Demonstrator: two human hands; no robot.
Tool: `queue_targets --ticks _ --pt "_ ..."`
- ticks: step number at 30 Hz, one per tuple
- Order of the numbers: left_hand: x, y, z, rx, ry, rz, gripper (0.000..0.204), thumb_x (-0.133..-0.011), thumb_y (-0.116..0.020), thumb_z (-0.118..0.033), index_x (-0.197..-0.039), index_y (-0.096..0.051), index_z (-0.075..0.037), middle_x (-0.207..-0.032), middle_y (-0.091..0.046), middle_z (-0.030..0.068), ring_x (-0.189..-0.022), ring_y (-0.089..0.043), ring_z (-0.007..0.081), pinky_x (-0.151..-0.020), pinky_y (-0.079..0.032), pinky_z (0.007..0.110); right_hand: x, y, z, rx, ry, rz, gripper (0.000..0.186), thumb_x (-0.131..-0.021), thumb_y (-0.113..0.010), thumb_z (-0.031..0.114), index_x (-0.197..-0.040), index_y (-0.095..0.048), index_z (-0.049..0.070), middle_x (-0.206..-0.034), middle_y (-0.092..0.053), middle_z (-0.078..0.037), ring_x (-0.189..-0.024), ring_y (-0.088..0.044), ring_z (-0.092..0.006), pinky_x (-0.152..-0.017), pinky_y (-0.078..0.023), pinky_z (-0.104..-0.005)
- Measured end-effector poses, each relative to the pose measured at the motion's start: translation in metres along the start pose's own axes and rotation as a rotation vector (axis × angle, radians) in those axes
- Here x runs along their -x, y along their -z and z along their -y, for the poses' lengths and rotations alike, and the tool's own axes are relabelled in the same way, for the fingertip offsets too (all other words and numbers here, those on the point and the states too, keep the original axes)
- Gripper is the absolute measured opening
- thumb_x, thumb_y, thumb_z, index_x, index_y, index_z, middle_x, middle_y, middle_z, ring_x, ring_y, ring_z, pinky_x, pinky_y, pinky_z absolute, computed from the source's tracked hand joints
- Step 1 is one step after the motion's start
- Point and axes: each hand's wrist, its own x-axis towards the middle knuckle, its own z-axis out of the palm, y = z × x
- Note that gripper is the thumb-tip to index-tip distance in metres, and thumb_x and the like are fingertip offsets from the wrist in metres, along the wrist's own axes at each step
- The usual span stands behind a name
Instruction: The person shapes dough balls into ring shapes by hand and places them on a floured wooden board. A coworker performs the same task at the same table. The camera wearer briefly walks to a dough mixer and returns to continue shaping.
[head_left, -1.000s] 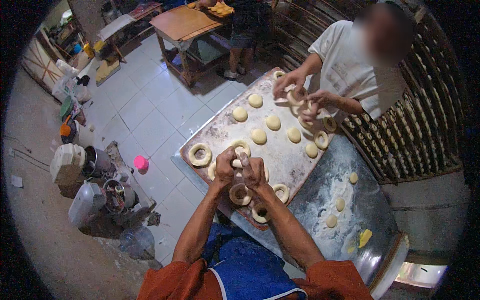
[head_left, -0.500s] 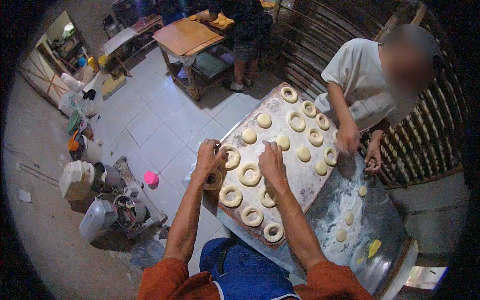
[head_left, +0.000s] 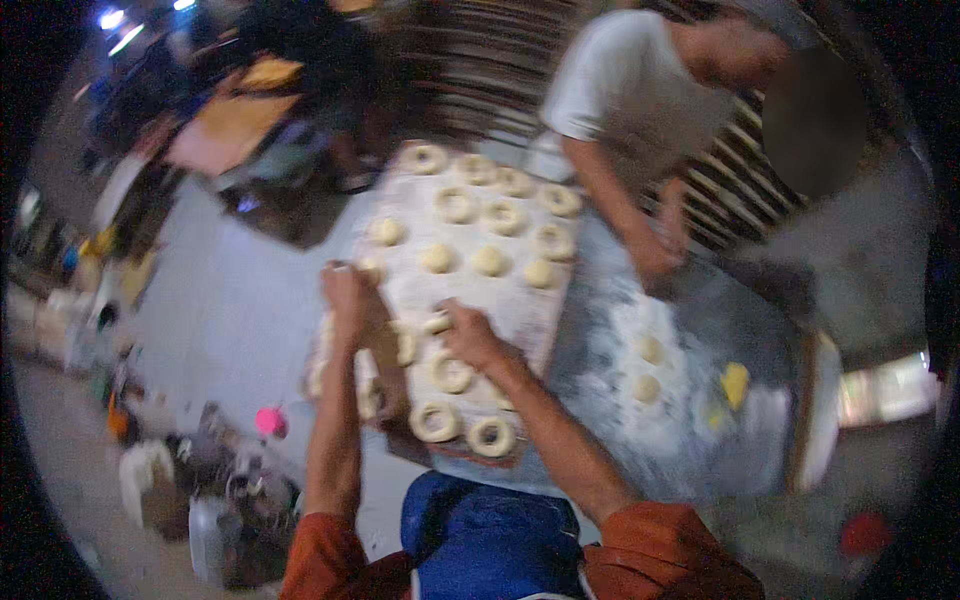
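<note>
**Board of dough part ringed, part still round**

Going by the floured board (head_left: 520, 300), the shaping looks a little past halfway. Nearest the person, at the board's near edge, lie two finished dough rings (head_left: 436, 422) and (head_left: 492, 436), with another ring (head_left: 452, 374) just behind them. The middle row holds plain dough rounds (head_left: 489, 261) with no hole yet, while the far edge carries more rings (head_left: 458, 205). Loose rounds (head_left: 650, 350) also wait off the board on the floured table (head_left: 700, 330) to its right.

The left hand (head_left: 345, 292) reaches over the board's left edge, forearm stretched forward; the frame is blurred and I cannot tell whether it grips anything. The right hand (head_left: 468, 335) rests at mid-board, fingers curled loosely about a small dough piece (head_left: 436, 322), touching it. Beyond the far right corner a co-worker's hand (head_left: 655, 255) presses down on the table.
</note>
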Motion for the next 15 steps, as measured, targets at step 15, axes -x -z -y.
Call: queue_targets --ticks 15 --pt "0.161 0.108 -0.427 1.393 -0.221 0.849 0.038 -0.079 -0.07 -0.007 -0.112 -0.052 -0.001 -0.098 -0.067 0.0143 -0.087 -0.064 0.0223 -0.072 -0.051 0.033 0.37 0.214 -0.213 0.374 -0.683 -0.785 0.023 -0.069 -0.071 0.001 -0.09 -0.062 0.0 -0.083 -0.066 -0.014 -0.075 -0.066 -0.0289 -0.065 -0.052 -0.0385"
